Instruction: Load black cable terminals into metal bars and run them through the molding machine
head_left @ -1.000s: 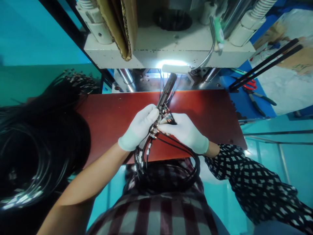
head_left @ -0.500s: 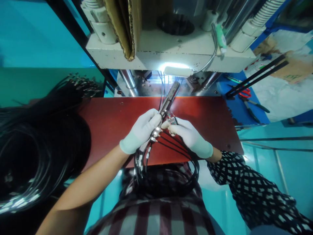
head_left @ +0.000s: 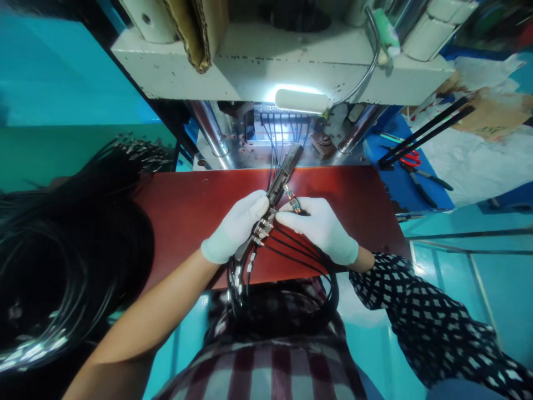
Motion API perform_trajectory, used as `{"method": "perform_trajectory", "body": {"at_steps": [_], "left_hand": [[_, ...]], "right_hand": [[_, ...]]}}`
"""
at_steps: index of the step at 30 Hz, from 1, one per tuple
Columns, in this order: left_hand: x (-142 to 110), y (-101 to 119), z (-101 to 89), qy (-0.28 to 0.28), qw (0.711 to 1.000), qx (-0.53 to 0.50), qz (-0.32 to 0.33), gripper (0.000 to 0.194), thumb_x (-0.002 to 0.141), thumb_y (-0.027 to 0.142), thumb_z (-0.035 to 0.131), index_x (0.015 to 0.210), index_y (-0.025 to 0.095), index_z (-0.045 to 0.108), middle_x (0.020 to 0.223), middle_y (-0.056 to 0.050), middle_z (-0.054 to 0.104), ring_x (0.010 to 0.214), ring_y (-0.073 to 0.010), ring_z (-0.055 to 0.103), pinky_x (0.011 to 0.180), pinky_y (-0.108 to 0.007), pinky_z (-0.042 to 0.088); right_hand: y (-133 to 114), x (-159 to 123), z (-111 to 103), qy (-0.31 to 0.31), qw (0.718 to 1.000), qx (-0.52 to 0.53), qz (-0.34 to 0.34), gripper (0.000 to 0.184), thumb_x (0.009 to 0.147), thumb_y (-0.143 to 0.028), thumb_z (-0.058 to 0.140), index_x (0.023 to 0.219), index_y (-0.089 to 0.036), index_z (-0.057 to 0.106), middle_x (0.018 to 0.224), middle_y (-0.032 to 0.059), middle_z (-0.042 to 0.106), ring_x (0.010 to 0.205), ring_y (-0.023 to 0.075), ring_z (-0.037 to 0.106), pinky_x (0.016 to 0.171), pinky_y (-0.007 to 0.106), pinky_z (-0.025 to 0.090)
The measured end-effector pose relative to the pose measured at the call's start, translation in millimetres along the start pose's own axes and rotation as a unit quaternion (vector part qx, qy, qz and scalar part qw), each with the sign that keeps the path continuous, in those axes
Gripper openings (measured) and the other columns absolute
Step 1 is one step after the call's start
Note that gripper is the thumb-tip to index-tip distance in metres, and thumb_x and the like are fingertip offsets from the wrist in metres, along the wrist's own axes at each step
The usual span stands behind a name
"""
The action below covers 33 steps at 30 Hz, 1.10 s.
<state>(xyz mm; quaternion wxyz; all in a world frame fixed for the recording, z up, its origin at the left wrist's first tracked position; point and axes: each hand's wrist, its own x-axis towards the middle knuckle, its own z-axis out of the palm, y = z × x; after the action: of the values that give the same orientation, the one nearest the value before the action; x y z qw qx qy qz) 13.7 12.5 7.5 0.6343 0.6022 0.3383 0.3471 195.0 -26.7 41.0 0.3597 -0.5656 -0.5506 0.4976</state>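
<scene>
Head cam: L hand [head_left: 236, 229], grip closed on dark bar [head_left: 290, 165], prob. steadies it while R hand [head_left: 321, 226] pinches metal-tipped cable end [head_left: 293, 201] alongside.

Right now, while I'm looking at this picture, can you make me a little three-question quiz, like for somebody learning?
1. Choose one. What does the left hand grip?
A) pliers
B) a long dark bar
C) a piece of cardboard

2. True or false: the big pile of black cables is on the picture's right side.

3. Fill the gap: the right hand holds a small metal connector above the ____ board.

Key:
1. B
2. False; the big pile of black cables is on the picture's left side.
3. red
</scene>
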Motion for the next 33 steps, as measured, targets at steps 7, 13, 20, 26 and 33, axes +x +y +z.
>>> {"method": "perform_trajectory", "body": {"at_steps": [7,13,20,26,33], "left_hand": [[0,1,4.5,0.007,1.000,0.022,0.008,0.035,0.098,0.049,0.049,0.079,0.020,0.050,0.077,-0.001,0.050,0.071,-0.0162,0.045,0.069,-0.030,0.041],[-2,0,8.1,0.076,0.982,0.174,0.026,0.030,0.099,0.044,0.049,0.081,0.020,0.046,0.072,0.003,0.043,0.067,-0.0135,0.041,0.064,-0.027,0.035],[-4,9,2.0,-0.008,0.998,0.054,-0.001,0.035,0.100,0.047,0.047,0.079,0.019,0.046,0.073,0.002,0.044,0.064,-0.0112,0.040,0.058,-0.026,0.035],[-6,6,0.4,-0.029,0.999,0.022,-0.021,0.035,0.099,0.049,0.048,0.083,0.018,0.051,0.072,0.002,0.049,0.061,-0.0099,0.043,0.055,-0.024,0.036],[-5,4,1.0,-0.038,0.998,0.042,-0.020,0.036,0.100,0.048,0.046,0.083,0.016,0.051,0.074,0.002,0.049,0.064,-0.0100,0.044,0.058,-0.024,0.038]], "right_hand": [[6,7,10,-0.006,1.000,-0.014,-0.012,0.024,0.083,-0.032,0.062,0.066,-0.017,0.056,0.064,-0.0025,0.057,0.063,0.0119,0.049,0.059,0.026,0.035],[8,7,10,-0.020,1.000,-0.007,-0.013,0.022,0.083,-0.031,0.061,0.068,-0.017,0.055,0.065,-0.0024,0.056,0.064,0.0122,0.048,0.060,0.026,0.037],[13,1,-24,-0.077,0.997,0.017,-0.009,0.022,0.084,-0.020,0.053,0.097,-0.016,0.070,0.084,0.0022,0.065,0.076,0.0142,0.057,0.075,0.030,0.047],[15,-7,-30,-0.017,0.999,0.004,0.045,0.030,0.074,-0.029,0.074,0.100,-0.015,0.067,0.085,0.0025,0.069,0.070,0.0143,0.062,0.070,0.030,0.051],[8,-14,-17,0.070,0.986,-0.140,-0.050,0.018,0.083,-0.029,0.067,0.071,-0.015,0.069,0.070,0.0020,0.068,0.068,0.0153,0.061,0.067,0.027,0.046]]}}
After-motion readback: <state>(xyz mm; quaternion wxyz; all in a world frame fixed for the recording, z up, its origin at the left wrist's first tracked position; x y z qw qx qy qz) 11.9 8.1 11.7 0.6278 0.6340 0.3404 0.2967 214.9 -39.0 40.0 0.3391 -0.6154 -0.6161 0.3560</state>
